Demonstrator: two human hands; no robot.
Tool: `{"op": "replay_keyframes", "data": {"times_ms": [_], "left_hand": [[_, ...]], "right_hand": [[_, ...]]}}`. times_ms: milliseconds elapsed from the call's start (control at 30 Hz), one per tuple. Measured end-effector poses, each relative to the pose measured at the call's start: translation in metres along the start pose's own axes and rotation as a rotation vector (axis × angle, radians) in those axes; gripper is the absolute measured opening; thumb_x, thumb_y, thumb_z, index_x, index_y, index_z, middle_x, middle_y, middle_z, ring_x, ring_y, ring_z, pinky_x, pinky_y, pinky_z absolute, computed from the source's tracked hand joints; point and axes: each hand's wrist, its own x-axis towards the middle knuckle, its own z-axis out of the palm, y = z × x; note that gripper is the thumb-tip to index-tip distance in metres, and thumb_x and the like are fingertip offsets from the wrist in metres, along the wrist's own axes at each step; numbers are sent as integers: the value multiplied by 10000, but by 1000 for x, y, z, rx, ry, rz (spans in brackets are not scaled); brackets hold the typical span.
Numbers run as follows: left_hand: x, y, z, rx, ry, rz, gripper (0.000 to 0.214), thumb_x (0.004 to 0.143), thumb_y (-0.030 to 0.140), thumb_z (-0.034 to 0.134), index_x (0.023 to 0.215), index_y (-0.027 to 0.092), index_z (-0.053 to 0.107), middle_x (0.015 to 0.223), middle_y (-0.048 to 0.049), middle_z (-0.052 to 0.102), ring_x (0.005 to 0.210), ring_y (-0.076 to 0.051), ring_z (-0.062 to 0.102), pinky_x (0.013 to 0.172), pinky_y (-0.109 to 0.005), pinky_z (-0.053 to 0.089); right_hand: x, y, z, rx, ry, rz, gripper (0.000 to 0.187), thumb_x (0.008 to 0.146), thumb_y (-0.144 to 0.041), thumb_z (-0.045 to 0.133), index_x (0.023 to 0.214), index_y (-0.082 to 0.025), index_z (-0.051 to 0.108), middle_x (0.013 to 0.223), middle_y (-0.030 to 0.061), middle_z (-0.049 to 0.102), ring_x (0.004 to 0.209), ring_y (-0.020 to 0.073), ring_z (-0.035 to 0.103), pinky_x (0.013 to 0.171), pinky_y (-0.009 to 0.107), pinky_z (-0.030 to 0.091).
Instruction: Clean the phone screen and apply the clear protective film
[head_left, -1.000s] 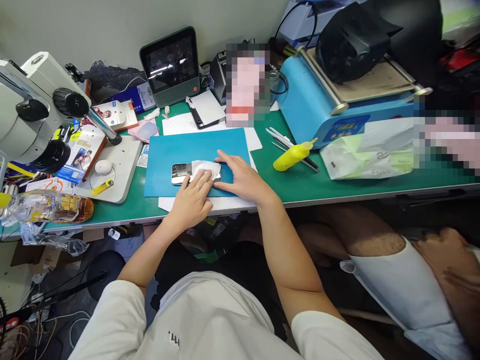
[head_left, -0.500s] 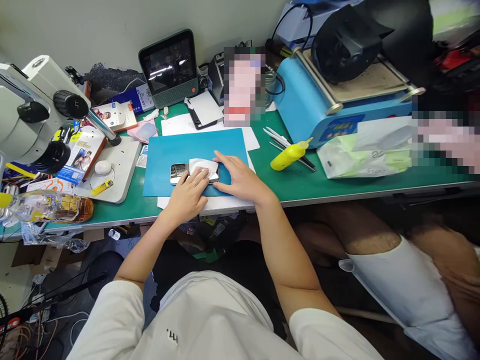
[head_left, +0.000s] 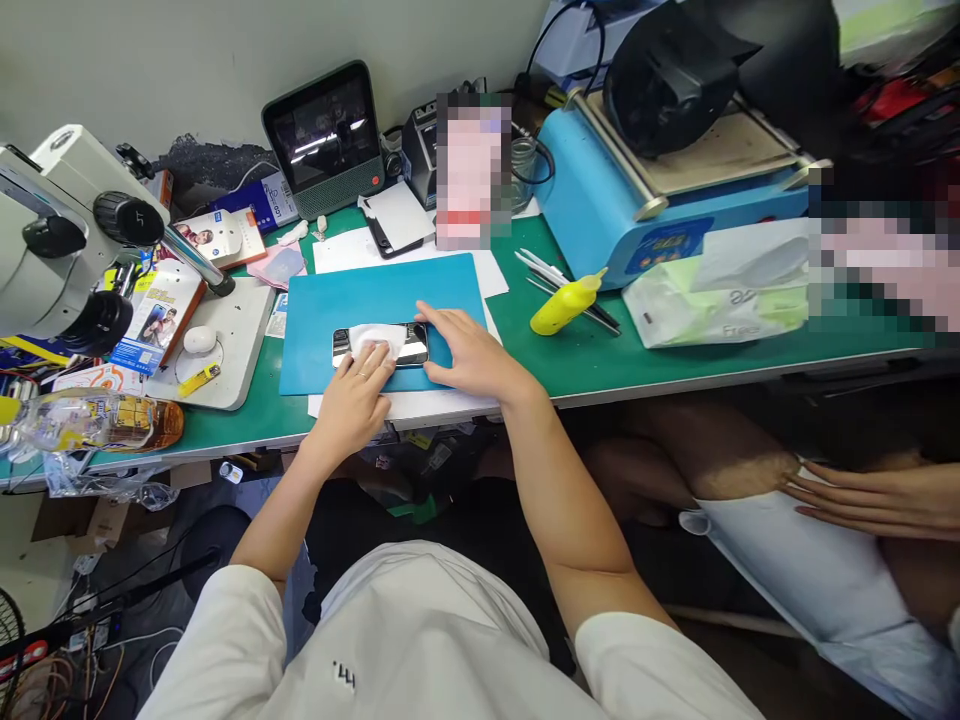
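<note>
The left hand (head_left: 355,398) rests on white tissue (head_left: 375,336) (atop a phone (head_left: 415,346)).

a: any text you can read here?
b: tissues (head_left: 712,305) start with "fr", rest is mush. blue box (head_left: 259,205) says "lcd", i think.
a: and the shirt (head_left: 431,630)?
b: dark logo (head_left: 345,676), can't make it out.

Even light brightens the bench (head_left: 600,365), while the space beneath is dim; white streaks glare on the screen (head_left: 322,135), and the upper right corner blurs.
</note>
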Motion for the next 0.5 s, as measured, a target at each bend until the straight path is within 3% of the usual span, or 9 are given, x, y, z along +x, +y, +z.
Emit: {"op": "replay_keyframes", "data": {"times_ms": [200,500], "left_hand": [[21,24,10,-34,23,95,670,979,58,462,1641,93,557,1848,-184,441,1777,-301,346,1441,-551,330],[9,2,-12,-113,-54,-21,696,980,83,419,1663,135,539,1865,-120,429,1793,-254,304,1478,-530,256]], "right_hand": [[1,1,-1,9,-6,-2,936,914,-330,627,1800,-173,371,1661,171,654,1549,435,557,1306,700,463],[0,-1,-2,5,-15,15,913,934,-347,621,1796,-164,384,1658,162,656,1562,428,553,1316,678,463]]}}
